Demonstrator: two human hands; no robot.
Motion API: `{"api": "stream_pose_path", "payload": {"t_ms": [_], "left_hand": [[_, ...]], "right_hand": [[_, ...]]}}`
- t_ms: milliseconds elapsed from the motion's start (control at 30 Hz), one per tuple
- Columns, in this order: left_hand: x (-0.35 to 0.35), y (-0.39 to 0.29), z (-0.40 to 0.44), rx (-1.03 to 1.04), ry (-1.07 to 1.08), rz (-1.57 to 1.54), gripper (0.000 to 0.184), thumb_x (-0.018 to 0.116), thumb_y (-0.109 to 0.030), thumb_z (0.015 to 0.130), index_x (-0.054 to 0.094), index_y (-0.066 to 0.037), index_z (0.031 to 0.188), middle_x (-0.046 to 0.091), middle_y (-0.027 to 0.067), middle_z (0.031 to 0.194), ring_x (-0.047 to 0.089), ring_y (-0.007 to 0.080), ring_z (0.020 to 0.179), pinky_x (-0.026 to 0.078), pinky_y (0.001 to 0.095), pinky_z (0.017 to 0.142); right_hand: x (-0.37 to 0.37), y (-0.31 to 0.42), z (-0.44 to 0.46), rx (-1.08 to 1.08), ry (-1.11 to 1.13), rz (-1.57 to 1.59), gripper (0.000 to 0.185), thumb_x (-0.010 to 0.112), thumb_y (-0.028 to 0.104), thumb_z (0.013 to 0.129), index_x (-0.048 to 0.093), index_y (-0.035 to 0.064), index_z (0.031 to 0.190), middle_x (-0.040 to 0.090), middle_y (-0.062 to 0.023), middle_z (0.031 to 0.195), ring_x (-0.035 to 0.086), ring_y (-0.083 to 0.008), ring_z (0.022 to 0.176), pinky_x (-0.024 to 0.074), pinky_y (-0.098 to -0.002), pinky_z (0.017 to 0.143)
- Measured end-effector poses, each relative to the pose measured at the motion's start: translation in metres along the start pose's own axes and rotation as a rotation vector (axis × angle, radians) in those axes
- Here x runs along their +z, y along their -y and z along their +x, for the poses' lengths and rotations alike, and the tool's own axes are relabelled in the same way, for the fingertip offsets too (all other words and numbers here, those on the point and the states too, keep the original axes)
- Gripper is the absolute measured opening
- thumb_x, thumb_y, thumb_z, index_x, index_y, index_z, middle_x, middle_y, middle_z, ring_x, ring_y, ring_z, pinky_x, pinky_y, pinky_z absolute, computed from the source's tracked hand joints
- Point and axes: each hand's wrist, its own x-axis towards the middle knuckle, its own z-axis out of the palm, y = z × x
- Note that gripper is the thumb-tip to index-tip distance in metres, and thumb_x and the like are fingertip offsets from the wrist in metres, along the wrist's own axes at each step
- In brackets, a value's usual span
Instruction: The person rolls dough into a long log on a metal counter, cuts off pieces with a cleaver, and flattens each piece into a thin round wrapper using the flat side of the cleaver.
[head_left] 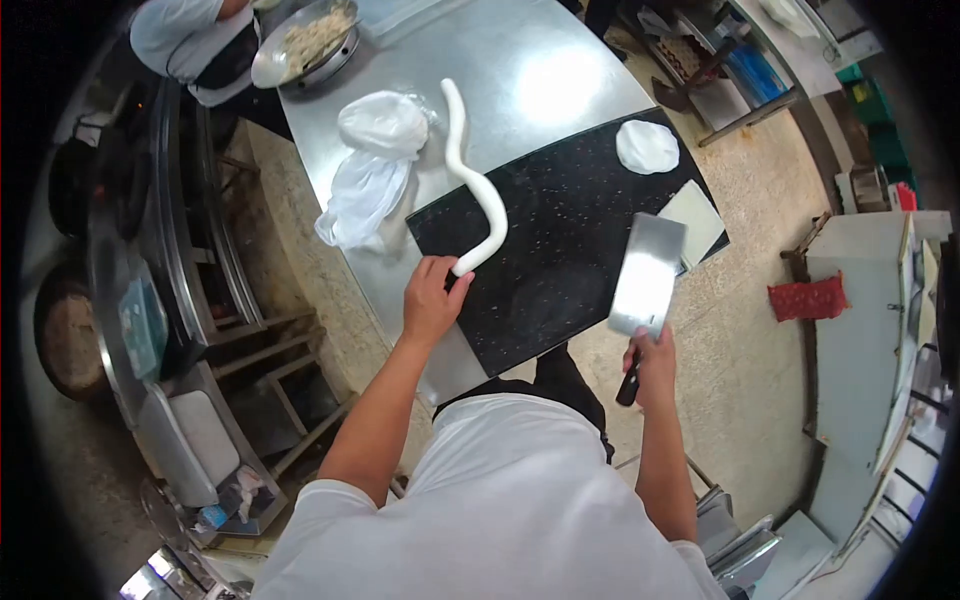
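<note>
White bag (365, 200): lay crumpled, upper left of centre.
Left hand (430, 305): I had fingers and thumb closed on the near end of the dough rope (485, 192), mid-frame.
Rope's feel: probably soft, light, easily stretched or dented; a gentle hold at the end seemed best.
Cleaver (650, 270): blade pointed up-frame, right of centre.
Right hand (655, 365): my grip was wrapped round its black handle (629, 384).

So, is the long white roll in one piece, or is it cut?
In one piece: the white roll runs unbroken from its far end to the left hand.
</note>
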Motion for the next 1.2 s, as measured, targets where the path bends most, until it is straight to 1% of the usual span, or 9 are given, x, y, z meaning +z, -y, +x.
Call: {"api": "stream_pose_path", "payload": {"t_ms": [67, 133, 400, 667, 767, 833, 933, 1067, 1200], "left_hand": [[0.000, 0.008, 0.002, 0.145, -0.021, 0.015, 0.026, 0.083, -0.015, 0.085, 0.070, -0.003, 0.105, 0.068, 0.0122, 0.101, 0.067, 0.0283, 0.081, 0.055, 0.0375, 0.069], [-0.003, 0.010, 0.003, 0.173, -0.030, -0.031, 0.023, 0.081, -0.013, 0.086, 0.071, -0.004, 0.105, 0.069, 0.0131, 0.102, 0.068, 0.0319, 0.082, 0.056, 0.0395, 0.072], [-0.012, 0.006, 0.012, 0.192, 0.061, 0.011, 0.021, 0.073, -0.010, 0.085, 0.070, -0.005, 0.104, 0.064, 0.0141, 0.093, 0.066, 0.0373, 0.085, 0.053, 0.0488, 0.073], [-0.023, -0.011, 0.002, 0.177, 0.394, 0.252, 0.026, 0.069, -0.029, 0.094, 0.070, -0.008, 0.079, 0.060, 0.0122, 0.085, 0.063, 0.0357, 0.081, 0.048, 0.0515, 0.067], [0.001, -0.041, -0.018, 0.416, 0.788, 0.419, 0.030, 0.065, -0.040, 0.098, 0.075, -0.012, 0.101, 0.066, 0.0118, 0.106, 0.062, 0.0366, 0.113, 0.050, 0.0548, 0.090], [0.032, -0.050, -0.027, 0.793, 0.443, 0.439, 0.045, 0.060, -0.048, 0.099, 0.068, -0.019, 0.133, 0.054, 0.0168, 0.144, 0.038, 0.0452, 0.145, 0.029, 0.0673, 0.117], [0.069, -0.070, -0.004, 0.717, 0.642, 0.434, 0.066, 0.055, -0.059, 0.099, 0.048, -0.026, 0.155, 0.027, 0.0153, 0.168, 0.012, 0.0441, 0.158, 0.005, 0.0729, 0.122], [0.100, -0.090, 0.017, 0.783, 0.652, 0.440, 0.067, 0.052, -0.063, 0.099, 0.049, -0.027, 0.155, 0.030, 0.0170, 0.167, 0.016, 0.0457, 0.157, 0.009, 0.0691, 0.124], [0.102, -0.094, 0.022, 0.797, 0.623, 0.444, 0.068, 0.051, -0.064, 0.099, 0.048, -0.027, 0.156, 0.033, 0.0151, 0.165, 0.019, 0.0418, 0.157, 0.010, 0.0634, 0.126]], "right_hand": [[0.028, 0.006, -0.029, -0.041, 0.014, -0.469, 0.010, 0.058, 0.015, 0.103, 0.058, 0.0060, 0.108, 0.062, -0.0065, 0.072, 0.064, -0.0195, 0.060, 0.0484, -0.0327, 0.053], [0.061, 0.010, -0.050, -0.642, 0.098, -0.943, 0.013, 0.059, 0.019, 0.102, 0.057, 0.0056, 0.102, 0.064, -0.0154, 0.075, 0.069, -0.0337, 0.069, 0.0512, -0.0426, 0.056], [0.160, 0.015, -0.064, -0.503, 0.293, -1.425, 0.012, 0.045, 0.010, 0.103, 0.052, 0.0049, 0.112, 0.068, -0.0235, 0.101, 0.071, -0.0462, 0.085, 0.0569, -0.0552, 0.075], [0.038, -0.043, -0.092, -0.392, 0.167, -1.071, 0.017, 0.059, 0.017, 0.099, 0.056, 0.0019, 0.107, 0.069, -0.0236, 0.087, 0.072, -0.0429, 0.081, 0.0553, -0.0514, 0.069], [-0.022, -0.054, -0.114, -0.295, 0.092, -0.805, 0.020, 0.067, 0.019, 0.098, 0.061, 0.0007, 0.101, 0.068, -0.0197, 0.076, 0.072, -0.0355, 0.074, 0.0535, -0.0442, 0.065], [-0.047, -0.040, -0.113, -0.282, 0.028, -0.632, 0.020, 0.070, 0.020, 0.097, 0.063, 0.0005, 0.098, 0.067, -0.0160, 0.070, 0.071, -0.0293, 0.068, 0.0522, -0.0393, 0.062], [-0.071, -0.004, -0.106, -0.444, -0.123, -0.276, 0.024, 0.065, 0.025, 0.103, 0.064, 0.0002, 0.101, 0.063, -0.0038, 0.071, 0.060, -0.0116, 0.063, 0.0470, -0.0283, 0.058], [-0.045, 0.020, 0.026, -0.634, -0.281, 0.076, 0.025, 0.057, 0.023, 0.108, 0.061, -0.0012, 0.105, 0.060, -0.0041, 0.079, 0.057, -0.0105, 0.062, 0.0463, -0.0271, 0.060], [-0.029, 0.014, 0.097, 0.014, -0.147, 0.198, 0.027, 0.050, 0.031, 0.109, 0.052, 0.0061, 0.100, 0.055, -0.0035, 0.070, 0.053, -0.0143, 0.052, 0.0468, -0.0322, 0.049]]}}
